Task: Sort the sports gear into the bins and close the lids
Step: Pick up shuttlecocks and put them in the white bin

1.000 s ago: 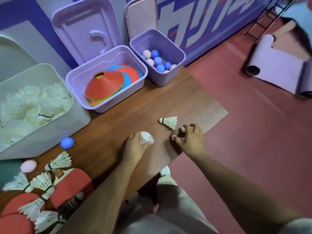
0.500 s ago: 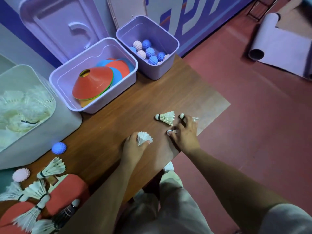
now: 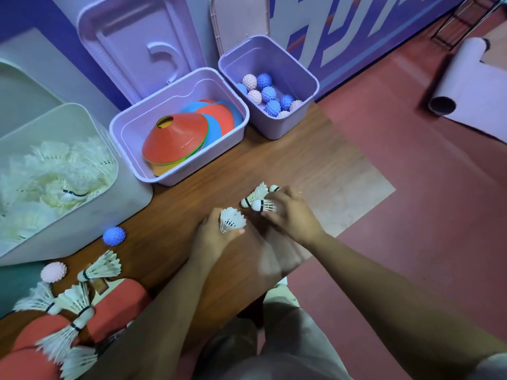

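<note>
Shuttlecocks (image 3: 260,198) gathered just in front of the cone bin (image 3: 129,144).
Right hand (image 3: 295,215) grips several; left hand (image 3: 214,237) beside it pinches a single shuttlecock (image 3: 231,220). White bin (image 3: 82,220) stands left of the cone bin, ball bin (image 3: 285,124) right, blue ball (image 3: 114,236) loose at its front left.

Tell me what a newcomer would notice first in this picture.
The hands at the centre of the wooden board: the left hand grips a shuttlecock, the right hand holds a cluster of shuttlecocks. Behind them, bright orange cones sit in the middle lilac bin, between a white bin of piled shuttlecocks at left and a small bin of spiky balls at right.
</note>
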{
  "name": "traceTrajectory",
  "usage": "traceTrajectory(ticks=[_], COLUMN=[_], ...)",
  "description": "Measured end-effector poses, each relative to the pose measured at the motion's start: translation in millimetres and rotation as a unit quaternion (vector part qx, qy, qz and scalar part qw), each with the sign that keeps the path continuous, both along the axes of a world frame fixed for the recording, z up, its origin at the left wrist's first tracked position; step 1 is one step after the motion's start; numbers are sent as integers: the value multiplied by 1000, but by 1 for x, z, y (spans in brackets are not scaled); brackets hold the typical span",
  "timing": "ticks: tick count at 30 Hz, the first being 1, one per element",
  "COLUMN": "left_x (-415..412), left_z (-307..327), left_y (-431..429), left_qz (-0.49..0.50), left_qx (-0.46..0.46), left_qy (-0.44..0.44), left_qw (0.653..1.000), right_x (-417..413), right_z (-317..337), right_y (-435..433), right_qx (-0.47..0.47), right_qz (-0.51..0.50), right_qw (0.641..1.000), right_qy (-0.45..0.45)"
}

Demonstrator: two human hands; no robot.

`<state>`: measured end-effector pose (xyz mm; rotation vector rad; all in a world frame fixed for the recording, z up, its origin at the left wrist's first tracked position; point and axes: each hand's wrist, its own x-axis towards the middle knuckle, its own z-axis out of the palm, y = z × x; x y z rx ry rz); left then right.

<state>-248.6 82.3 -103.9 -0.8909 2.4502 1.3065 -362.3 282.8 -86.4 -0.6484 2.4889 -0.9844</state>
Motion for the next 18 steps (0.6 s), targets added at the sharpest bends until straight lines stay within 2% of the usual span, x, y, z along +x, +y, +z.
traceTrajectory(ticks=[4,8,10,14,16,18], left_x=[-6,-16,-18,-18,-17,-17], left_z=[16,25,27,29,28,28], left_y=[-8,-2,4,15,20,21], left_qz=[-40,-119,-131,-87,-59,-11], left_qx=[48,62,58,123,150,174], left_qy=[30,44,43,44,48,50], left_qw=[998,990,989,988,986,984], right_x=[-5,3,12,21,13,-3], right_z=[28,34,37,43,42,34], right_y=[-7,-15,-20,-27,-20,-8], right_qx=[-31,0,-9,-120,-159,-114], right_qz=[43,113,125,50,-14,-103], right_qw=[994,990,987,961,962,982], right_qy=[-91,-80,-104,-245,-223,-114])
